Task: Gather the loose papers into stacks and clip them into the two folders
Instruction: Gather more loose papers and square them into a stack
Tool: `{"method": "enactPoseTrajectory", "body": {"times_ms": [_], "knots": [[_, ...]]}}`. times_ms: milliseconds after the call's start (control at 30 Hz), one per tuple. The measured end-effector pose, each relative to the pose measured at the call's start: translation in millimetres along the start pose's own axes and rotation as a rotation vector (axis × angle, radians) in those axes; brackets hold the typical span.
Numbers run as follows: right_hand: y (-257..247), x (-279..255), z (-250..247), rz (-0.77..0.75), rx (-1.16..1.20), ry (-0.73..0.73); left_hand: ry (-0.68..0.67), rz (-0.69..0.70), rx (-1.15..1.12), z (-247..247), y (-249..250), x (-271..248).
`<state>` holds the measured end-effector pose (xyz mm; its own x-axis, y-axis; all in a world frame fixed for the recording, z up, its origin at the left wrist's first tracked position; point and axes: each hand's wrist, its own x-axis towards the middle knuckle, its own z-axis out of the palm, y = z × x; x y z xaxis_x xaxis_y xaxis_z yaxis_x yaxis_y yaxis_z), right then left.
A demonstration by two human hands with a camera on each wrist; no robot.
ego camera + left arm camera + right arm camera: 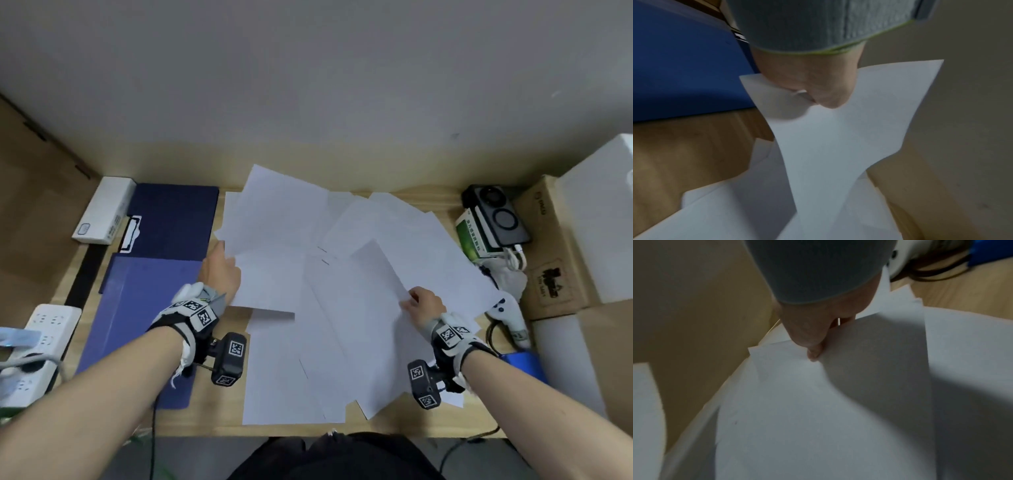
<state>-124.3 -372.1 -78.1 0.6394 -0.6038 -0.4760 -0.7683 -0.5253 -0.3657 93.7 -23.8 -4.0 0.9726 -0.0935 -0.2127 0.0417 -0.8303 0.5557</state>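
Observation:
Several loose white sheets [342, 308] lie fanned across the wooden desk [205, 411]. My left hand [221, 270] pinches the left edge of a lifted sheet [838, 138], [274, 212] between thumb and fingers. My right hand [419, 303] pinches the edge of another sheet [818, 402], [370, 308] near the desk's right side. Two blue folders lie at the left: a dark one [174, 219] with a white clip [132, 233] at the back, and a lighter one [137, 318], [684, 65] nearer me, partly under my left forearm.
A white box [102, 210] and power strips [37, 346] sit at the far left. A black device [496, 212], a green-and-white box [471, 240], cardboard boxes [548, 257], a white controller [510, 315] and a blue object [524, 363] crowd the right side.

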Motion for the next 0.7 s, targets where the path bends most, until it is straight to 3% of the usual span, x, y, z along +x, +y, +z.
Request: {"method": "enactPoseTrajectory", "body": {"times_ms": [167,367,467,700], "knots": [[21.9,-14.9,-2.0,0.086,0.077,0.056,-0.069,0.043,0.020,11.4,36.5,10.0],[52.3,-34.7,6.8,0.151,0.107,0.085,-0.512,0.102,0.264,63.1,24.9,-1.9],[75.8,-41.0,4.7,0.251,0.171,0.116,-0.651,0.146,0.340,92.6,18.3,-21.0],[112.0,-62.0,15.9,0.377,0.345,0.176,-0.657,0.083,0.364,144.5,30.9,-51.7]]}}
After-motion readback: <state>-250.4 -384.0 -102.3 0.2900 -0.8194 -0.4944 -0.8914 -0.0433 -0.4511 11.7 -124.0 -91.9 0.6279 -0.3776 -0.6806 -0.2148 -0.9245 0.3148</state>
